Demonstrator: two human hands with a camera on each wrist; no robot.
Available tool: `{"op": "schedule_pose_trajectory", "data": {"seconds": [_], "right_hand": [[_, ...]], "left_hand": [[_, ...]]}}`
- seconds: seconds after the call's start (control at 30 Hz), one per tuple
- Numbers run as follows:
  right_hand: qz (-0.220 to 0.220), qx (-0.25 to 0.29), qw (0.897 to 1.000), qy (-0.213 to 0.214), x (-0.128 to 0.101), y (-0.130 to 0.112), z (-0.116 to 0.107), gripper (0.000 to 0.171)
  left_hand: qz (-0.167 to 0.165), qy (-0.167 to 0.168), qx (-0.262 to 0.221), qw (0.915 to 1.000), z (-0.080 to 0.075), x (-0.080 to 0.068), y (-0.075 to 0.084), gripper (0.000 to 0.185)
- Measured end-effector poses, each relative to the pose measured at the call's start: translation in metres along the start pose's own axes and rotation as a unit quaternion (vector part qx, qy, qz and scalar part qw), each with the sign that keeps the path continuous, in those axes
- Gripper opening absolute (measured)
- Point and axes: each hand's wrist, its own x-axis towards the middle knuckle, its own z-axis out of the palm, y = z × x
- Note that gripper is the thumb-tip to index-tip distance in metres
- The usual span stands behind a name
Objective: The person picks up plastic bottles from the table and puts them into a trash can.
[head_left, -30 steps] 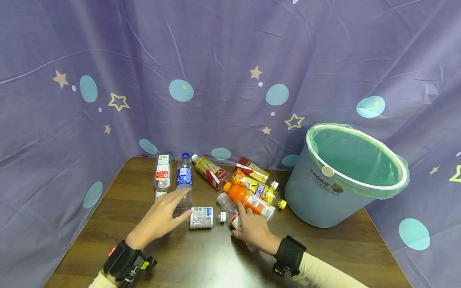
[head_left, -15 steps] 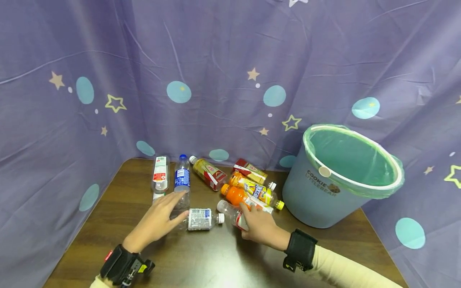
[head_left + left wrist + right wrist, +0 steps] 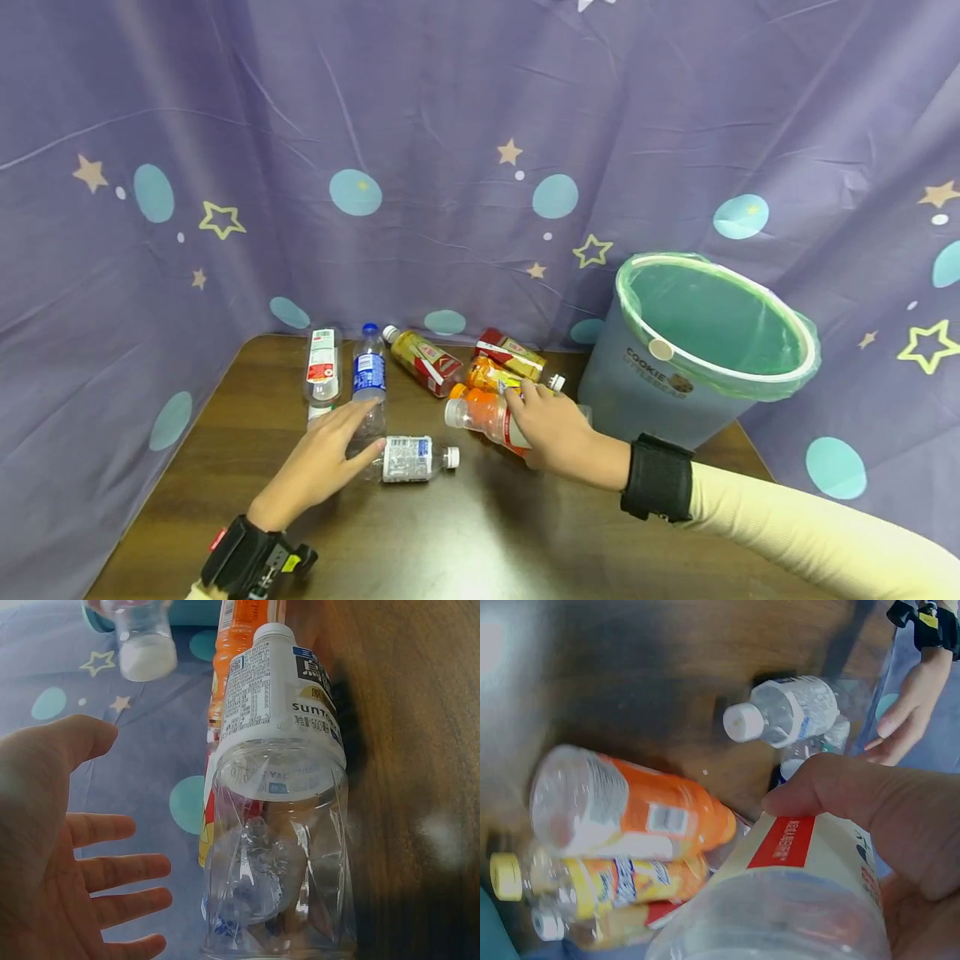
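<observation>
My right hand (image 3: pixel 555 429) grips a clear plastic bottle (image 3: pixel 480 417) with a red and cream label, its white cap pointing left. In the right wrist view the thumb lies across the label of this bottle (image 3: pixel 810 855). My left hand (image 3: pixel 318 454) has its fingers spread and holds nothing. Beside it lie a clear bottle with a white label (image 3: pixel 408 458) and a blue-capped water bottle (image 3: pixel 369 367), whose lower part the fingers overlap. An orange bottle (image 3: pixel 664 814) lies under the held bottle in the head view, partly hidden.
A grey-blue bin (image 3: pixel 637 375) with a green liner stands at the right. Several other bottles lie along the back: one with a red label (image 3: pixel 322 367), a gold-and-red one (image 3: pixel 423 358), another like it (image 3: pixel 510 354), and a yellow-capped one (image 3: pixel 630 881). A purple curtain (image 3: pixel 435 125) hangs behind.
My right hand has closed round the red-and-cream-labelled bottle and lifted it from the table, moving up and right over the orange bottle. My left hand stays in nearly the same place.
</observation>
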Motion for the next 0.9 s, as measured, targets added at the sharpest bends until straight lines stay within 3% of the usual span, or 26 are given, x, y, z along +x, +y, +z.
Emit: {"op": "schedule_pose_trajectory", "data": {"seconds": [0.3, 0.5, 0.7, 0.9], "right_hand": [[-0.028, -0.057, 0.997, 0.038, -0.008, 0.014, -0.044, 0.067], [-0.026, -0.077, 0.992, 0.097, -0.013, 0.031, -0.074, 0.065], [-0.031, -0.052, 0.988, 0.139, -0.020, 0.054, -0.102, 0.070], [-0.034, 0.004, 0.989, 0.141, -0.032, 0.077, -0.131, 0.079]], "left_hand": [[-0.011, -0.007, -0.004, 0.9999, -0.001, -0.003, 0.001, 0.066], [-0.016, -0.003, -0.011, 0.9998, -0.002, -0.005, 0.000, 0.064], [-0.006, 0.011, -0.014, 0.9998, 0.000, -0.005, -0.002, 0.063], [-0.007, 0.019, -0.014, 0.9997, 0.000, -0.007, -0.003, 0.063]]}}
